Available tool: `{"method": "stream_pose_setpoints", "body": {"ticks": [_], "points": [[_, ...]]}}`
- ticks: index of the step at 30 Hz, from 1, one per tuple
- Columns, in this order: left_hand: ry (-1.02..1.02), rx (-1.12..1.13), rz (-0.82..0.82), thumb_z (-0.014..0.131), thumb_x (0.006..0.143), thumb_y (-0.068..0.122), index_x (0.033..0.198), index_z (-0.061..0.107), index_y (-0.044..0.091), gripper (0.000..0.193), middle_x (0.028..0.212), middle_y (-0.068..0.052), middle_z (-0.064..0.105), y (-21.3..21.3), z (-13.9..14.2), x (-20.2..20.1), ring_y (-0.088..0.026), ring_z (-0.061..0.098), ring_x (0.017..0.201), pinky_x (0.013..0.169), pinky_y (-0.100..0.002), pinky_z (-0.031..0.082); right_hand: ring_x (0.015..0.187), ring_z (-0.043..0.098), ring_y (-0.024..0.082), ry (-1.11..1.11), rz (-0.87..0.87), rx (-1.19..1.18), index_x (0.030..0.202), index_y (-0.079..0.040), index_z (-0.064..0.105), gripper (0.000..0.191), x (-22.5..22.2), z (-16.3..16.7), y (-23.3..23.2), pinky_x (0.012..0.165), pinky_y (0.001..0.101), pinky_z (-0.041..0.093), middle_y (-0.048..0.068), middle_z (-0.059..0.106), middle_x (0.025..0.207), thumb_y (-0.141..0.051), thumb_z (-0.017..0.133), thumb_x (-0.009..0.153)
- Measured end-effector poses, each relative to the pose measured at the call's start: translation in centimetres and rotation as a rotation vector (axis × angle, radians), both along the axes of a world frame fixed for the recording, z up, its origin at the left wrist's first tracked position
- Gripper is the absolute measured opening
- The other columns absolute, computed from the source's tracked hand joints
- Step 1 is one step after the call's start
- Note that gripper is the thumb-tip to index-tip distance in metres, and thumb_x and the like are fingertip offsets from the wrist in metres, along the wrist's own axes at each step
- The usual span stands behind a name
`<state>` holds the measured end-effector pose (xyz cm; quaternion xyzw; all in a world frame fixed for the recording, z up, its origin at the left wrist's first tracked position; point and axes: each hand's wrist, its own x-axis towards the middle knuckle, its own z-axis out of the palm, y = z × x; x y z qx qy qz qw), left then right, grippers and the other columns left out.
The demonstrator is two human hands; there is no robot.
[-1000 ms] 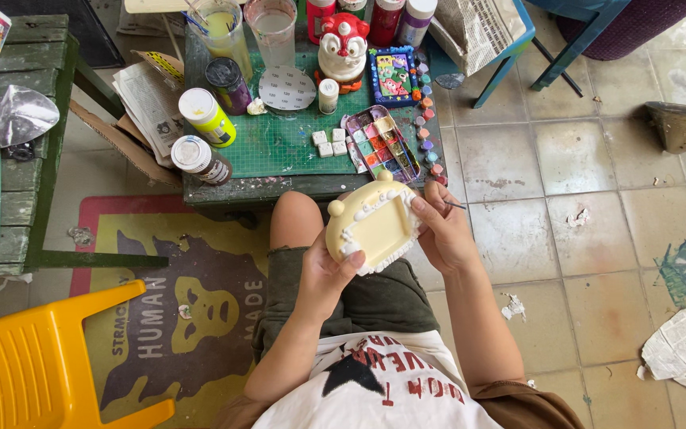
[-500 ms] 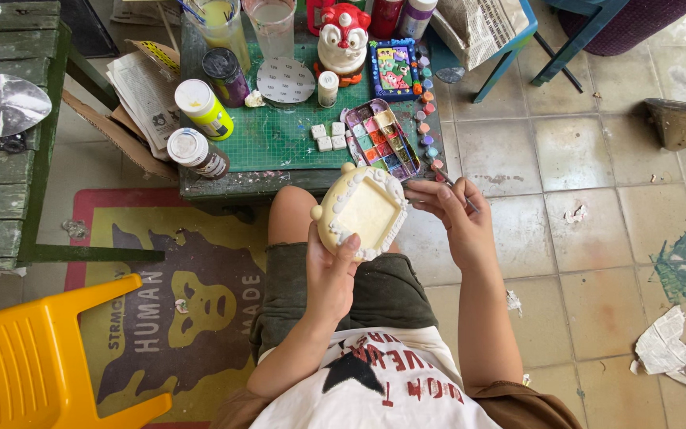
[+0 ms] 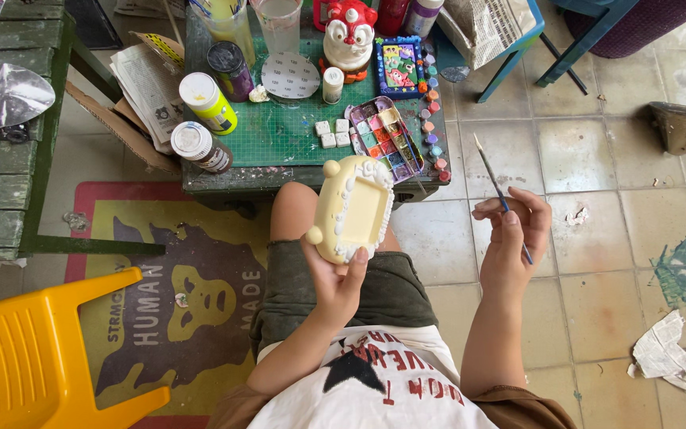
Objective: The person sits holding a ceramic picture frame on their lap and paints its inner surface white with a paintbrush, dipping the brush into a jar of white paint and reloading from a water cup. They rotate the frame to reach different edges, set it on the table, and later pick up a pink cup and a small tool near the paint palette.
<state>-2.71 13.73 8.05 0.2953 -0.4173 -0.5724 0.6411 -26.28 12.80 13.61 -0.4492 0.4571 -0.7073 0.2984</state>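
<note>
Cream-coloured and shaped like a small frame with round ears, the clay piece (image 3: 351, 208) sits upright in the left hand (image 3: 335, 280), just above the person's knee and in front of the low green table (image 3: 279, 135). The fingers of that hand are curled round its lower edge, gripping it from below. The right hand (image 3: 511, 238) is held apart to the right, over the tiled floor, closed lightly on a thin paintbrush (image 3: 500, 195) whose pale tip points up and away. On the table, a jar with a yellow-green label (image 3: 208, 103) lies near a second jar with a white lid and dark label (image 3: 200, 146); both are round and lie near the left edge. A dark tin (image 3: 230, 70) stands behind them. A tray of paint pans (image 3: 384, 138) in many colours lies at the right of the table, just beyond the clay piece, and a red and white figure (image 3: 348, 38) stands further back. A yellow plastic chair (image 3: 37, 357) fills the lower left corner beside a printed rug (image 3: 176, 294).
</note>
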Motion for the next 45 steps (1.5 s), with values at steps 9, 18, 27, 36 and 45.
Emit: {"method": "stream_pose_setpoints", "body": {"ticks": [9,18,27,36,45], "points": [[-0.27,-0.34,0.182,0.065,0.102,0.007,0.144,0.021,0.005,0.061,0.131,-0.015,0.046,-0.5,-3.9,-0.4,-0.014,0.056,0.111,0.094,-0.031,0.053,0.096,0.067,0.022,-0.134,-0.012,0.021,0.12,0.003,0.063,0.019,-0.5,-1.1,-0.8,0.095,0.0374,0.053,0.014,0.07,0.102,-0.009,0.05,0.111],[-0.091,-0.175,0.11,0.063,0.105,0.007,0.148,0.015,0.008,0.065,0.141,-0.015,0.041,-1.8,-5.3,0.3,-0.019,0.052,0.129,0.107,-0.035,0.052,0.095,0.067,0.019,0.01,-0.166,0.129,0.117,0.004,0.062,0.011,-2.1,-4.6,-4.1,0.093,0.0359,0.056,0.013,0.069,0.1,-0.001,0.055,0.11],[0.296,0.137,0.055,0.063,0.1,0.022,0.157,0.027,0.005,0.069,0.155,-0.016,0.042,-9.5,-6.0,4.7,-0.027,0.047,0.145,0.119,-0.041,0.046,0.095,0.068,0.015,0.223,-0.172,0.208,0.112,0.003,0.061,0.006,-4.2,-9.0,-10.0,0.089,0.0307,0.054,0.012,0.071,0.102,0.001,0.058,0.107],[0.461,0.325,-0.075,0.057,0.102,0.033,0.161,0.028,0.008,0.07,0.156,-0.014,0.044,-13.4,-10.5,5.4,-0.025,0.05,0.139,0.109,-0.041,0.049,0.104,0.065,0.026,0.726,-0.114,0.146,0.106,0.0,0.064,0.008,-2.2,-12.3,-17.7,0.093,0.0375,0.05,0.012,0.069,0.107,0.003,0.06,0.1],[0.439,0.399,-0.068,0.055,0.102,0.036,0.16,0.03,0.009,0.069,0.157,-0.012,0.044,-14.0,-11.8,5.5,-0.024,0.049,0.141,0.111,-0.041,0.048,0.111,0.057,0.031,0.905,-0.037,0.2,0.105,-0.005,0.066,0.009,-1.7,-15.1,-22.3,0.097,0.0421,0.039,0.01,0.067,0.11,-0.005,0.063,0.096]]}}
